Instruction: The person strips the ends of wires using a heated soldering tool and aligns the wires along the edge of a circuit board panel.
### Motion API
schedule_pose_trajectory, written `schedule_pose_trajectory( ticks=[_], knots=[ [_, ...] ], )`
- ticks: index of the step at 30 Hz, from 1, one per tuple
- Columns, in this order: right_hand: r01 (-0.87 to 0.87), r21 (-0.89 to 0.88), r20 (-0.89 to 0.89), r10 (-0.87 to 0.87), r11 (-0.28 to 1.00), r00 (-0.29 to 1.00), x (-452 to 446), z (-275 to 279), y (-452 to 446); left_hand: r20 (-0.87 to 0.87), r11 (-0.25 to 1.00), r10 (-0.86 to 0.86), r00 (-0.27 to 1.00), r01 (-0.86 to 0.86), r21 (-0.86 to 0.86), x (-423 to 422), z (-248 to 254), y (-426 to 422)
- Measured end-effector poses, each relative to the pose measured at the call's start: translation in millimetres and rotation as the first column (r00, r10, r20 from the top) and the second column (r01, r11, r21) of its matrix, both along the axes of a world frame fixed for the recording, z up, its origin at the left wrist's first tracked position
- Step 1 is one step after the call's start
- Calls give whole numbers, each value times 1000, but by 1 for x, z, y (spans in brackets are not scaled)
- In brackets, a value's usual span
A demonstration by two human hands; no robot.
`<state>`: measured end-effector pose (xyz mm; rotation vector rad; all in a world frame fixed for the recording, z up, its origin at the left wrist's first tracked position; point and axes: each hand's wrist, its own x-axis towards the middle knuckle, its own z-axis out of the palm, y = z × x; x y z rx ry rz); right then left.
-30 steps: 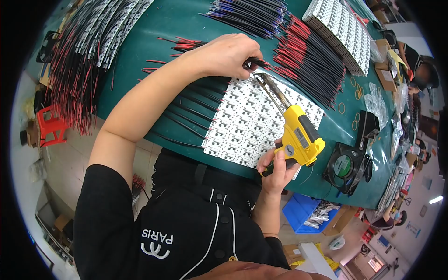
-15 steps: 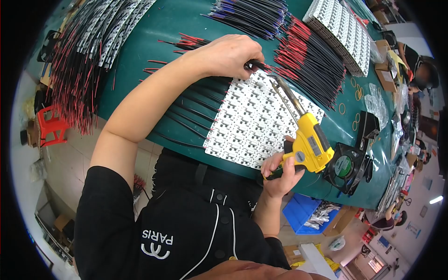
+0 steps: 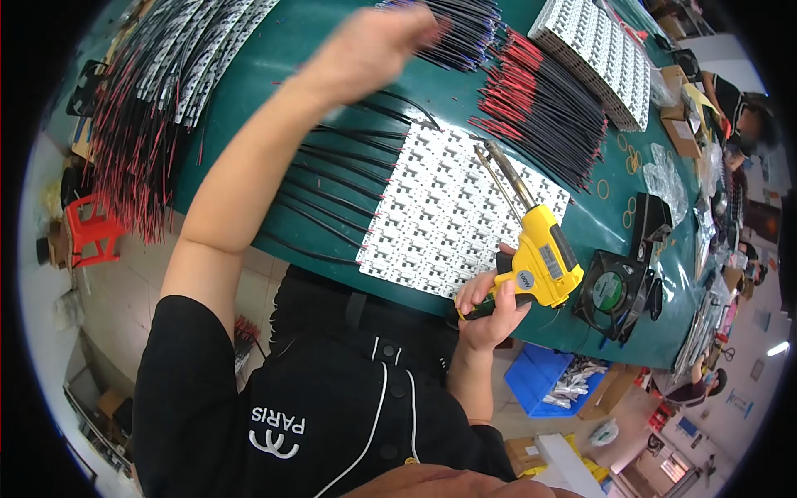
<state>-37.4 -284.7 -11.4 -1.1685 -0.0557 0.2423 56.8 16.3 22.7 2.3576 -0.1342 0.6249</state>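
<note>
My right hand (image 3: pixel 491 311) grips a yellow soldering gun (image 3: pixel 548 256) by its handle. The gun's metal tip lies over the upper right part of a white panel of small circuit boards (image 3: pixel 452 212). Black wires (image 3: pixel 332 187) run out from the panel's left edge, lying side by side on the table. My left hand (image 3: pixel 374 51) is in the air beyond the panel, close to a bundle of black wires with blue ends (image 3: pixel 465 37). Motion blurs its fingers, and whether they hold anything is unclear.
Red-ended black wires (image 3: pixel 540 104) and a stack of white panels (image 3: pixel 594 62) lie at the far right. Wired panels (image 3: pixel 178 66) pile up on the left. A fan (image 3: pixel 610 292), rubber bands (image 3: pixel 603 189) and a blue bin (image 3: pixel 540 378) are to the right. Other people sit beyond.
My left hand has moved up and away from the panel's top corner, leaving a black wire there. The soldering gun and my right hand have shifted slightly left and down.
</note>
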Motion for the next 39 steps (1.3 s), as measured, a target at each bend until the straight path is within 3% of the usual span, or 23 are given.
schedule_pose_trajectory(
  ticks=[2,5,8,10,12,14,17,20,23,26,39],
  knots=[
    [5,0,7,-5,1000,1000,0,0,0,23,872,385,922,-372,319,-13,22,30],
    [20,-23,18,-20,1000,1000,0,1,1,155,959,280,947,-270,-84,-31,64,11],
    [7,-29,25,-7,1000,1000,-1,0,1,-7,1000,16,1000,-16,-12,-38,41,-12],
    [6,-21,18,-5,1000,1000,-1,0,1,-87,981,-189,978,184,-58,-38,16,-27],
    [10,21,2,-10,1000,1000,-3,1,-1,-173,964,-259,950,242,-113,-40,-2,-41],
    [23,95,-24,-21,995,999,-7,4,-4,-327,967,-223,918,167,-190,-42,-7,-48],
    [-16,88,-8,17,996,1000,-10,5,-8,-281,963,-187,941,119,-241,-42,-13,-49],
    [16,3,-14,-16,1000,1000,-12,4,-3,-368,982,-98,925,29,-188,-40,-9,-50],
    [31,-51,-13,-32,998,999,-11,4,1,-177,998,-43,983,35,-45,-38,-21,-49],
    [36,-71,-9,-37,997,999,-11,-2,1,-255,999,-35,966,35,-5,-38,-19,-47],
    [-16,-80,19,17,997,1000,-8,0,1,-197,997,-77,977,75,-22,-39,-21,-46]
  ],
)
